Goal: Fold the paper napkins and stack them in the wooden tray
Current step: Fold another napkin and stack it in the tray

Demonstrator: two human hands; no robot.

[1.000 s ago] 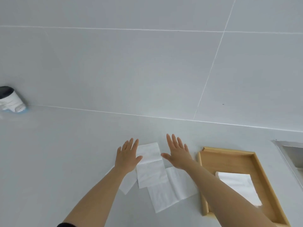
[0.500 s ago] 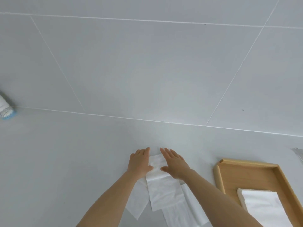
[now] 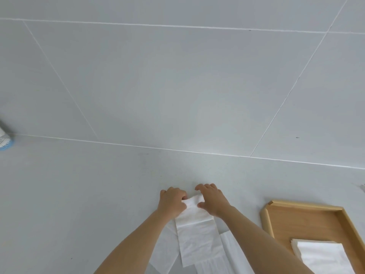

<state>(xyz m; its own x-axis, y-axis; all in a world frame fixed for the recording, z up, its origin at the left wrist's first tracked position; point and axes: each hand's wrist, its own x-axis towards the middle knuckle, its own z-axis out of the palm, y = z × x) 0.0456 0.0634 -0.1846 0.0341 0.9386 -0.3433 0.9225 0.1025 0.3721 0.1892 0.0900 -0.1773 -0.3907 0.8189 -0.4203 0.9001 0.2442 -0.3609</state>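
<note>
A long white paper napkin (image 3: 197,238) lies on the grey counter in front of me. Its far end is lifted, pinched on the left by my left hand (image 3: 172,201) and on the right by my right hand (image 3: 212,199). Two more napkins lie partly under it: one to the left (image 3: 164,252), one to the right (image 3: 231,252). The wooden tray (image 3: 265,218) sits at the right, and a stack of folded napkins (image 3: 324,256) rests in its near part.
A tiled grey wall rises behind the counter. At the far left edge stands a white object with a blue base (image 3: 5,140). A sliver of a metal edge (image 3: 363,187) shows at the far right.
My hands went from flat and spread above the napkin to curled on its far end, which now lifts off the counter. The camera has shifted, so the tray sits further right and lower.
</note>
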